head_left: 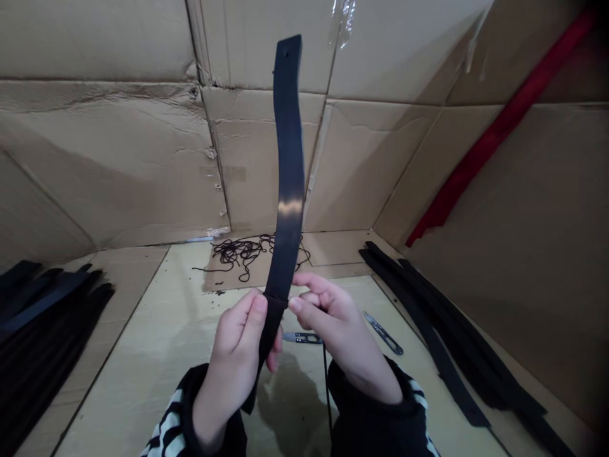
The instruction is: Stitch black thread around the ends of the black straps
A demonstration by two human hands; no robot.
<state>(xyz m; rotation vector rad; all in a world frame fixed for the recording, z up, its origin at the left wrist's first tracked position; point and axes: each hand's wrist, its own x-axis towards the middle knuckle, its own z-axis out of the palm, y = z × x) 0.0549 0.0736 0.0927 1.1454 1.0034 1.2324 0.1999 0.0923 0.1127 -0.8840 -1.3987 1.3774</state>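
One long black strap (288, 165) stands upright above a pale board (143, 355), its lower end pinched between the thumb and fingers of the left hand (235, 336), with the right hand's fingertips (297, 304) pressed against it. Thread snips (383, 334) lie just below the right hand (333, 330), a tangle of black cord (245, 254) lies beyond, and piles of black strips (42, 324) lie to either side.

**Glossy-banded black strap (288, 171) against creased cardboard (114, 127)**

The strap looked smooth, perhaps rubber or synthetic leather, with one shiny band of glare. The cardboard was matt and rough under glossy clear tape (343, 22). The thread snips (383, 332) were bright metal, the black cord (242, 254) matt, the desk (157, 355) pale and smooth.
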